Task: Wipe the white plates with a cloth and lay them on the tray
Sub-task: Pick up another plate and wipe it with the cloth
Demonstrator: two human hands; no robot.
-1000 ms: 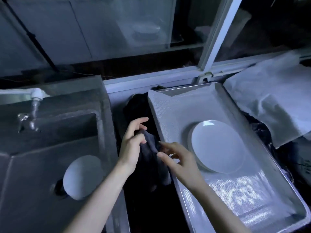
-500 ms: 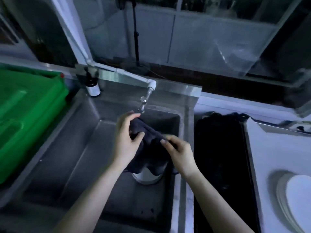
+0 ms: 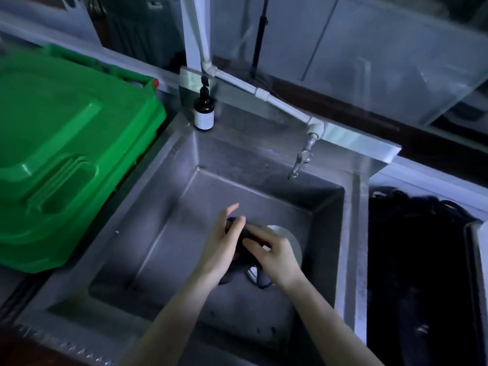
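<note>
Sink (image 3: 148, 233): one plate (image 3: 291, 240) lay on its floor. The cloth (image 3: 229, 276) was over the plate, gripped by left hand (image 3: 224, 247) and right hand (image 3: 274, 256), fingers curled. Wiping apparently just starting; transfer to tray (image 3: 482, 260), right of sink, outstanding.

Dim steel sink (image 3: 182, 165) beside green bin (image 3: 66, 143).

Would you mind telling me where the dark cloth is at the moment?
In the head view, the dark cloth is low inside the steel sink, bunched between the left hand and right hand, just left of the white plate.
</note>
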